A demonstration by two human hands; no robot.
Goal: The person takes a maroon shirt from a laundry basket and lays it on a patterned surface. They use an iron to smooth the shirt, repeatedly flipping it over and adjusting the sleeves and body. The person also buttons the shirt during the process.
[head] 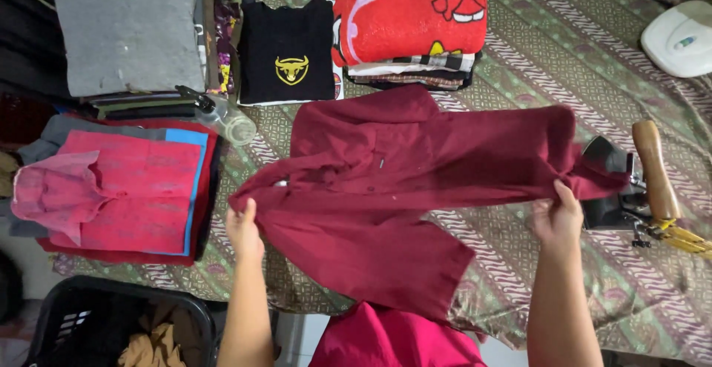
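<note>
A dark red shirt (pixel 400 189) is stretched out over the patterned cloth surface (pixel 564 63), its collar toward the far side. My left hand (pixel 243 230) grips its left edge. My right hand (pixel 558 215) grips its right edge near the sleeve. Both arms reach in from the bottom of the view. The shirt's lower part hangs over the near edge of the surface.
A black iron with a wooden handle (pixel 638 182) rests just right of my right hand. Folded piles lie behind and left: pink shirt (pixel 122 189), grey pile (pixel 130 30), black shirt (pixel 289 52), red blanket (pixel 408 15). A spray bottle (pixel 222 115), a black laundry basket (pixel 111 326), and a white device (pixel 678 37) are also here.
</note>
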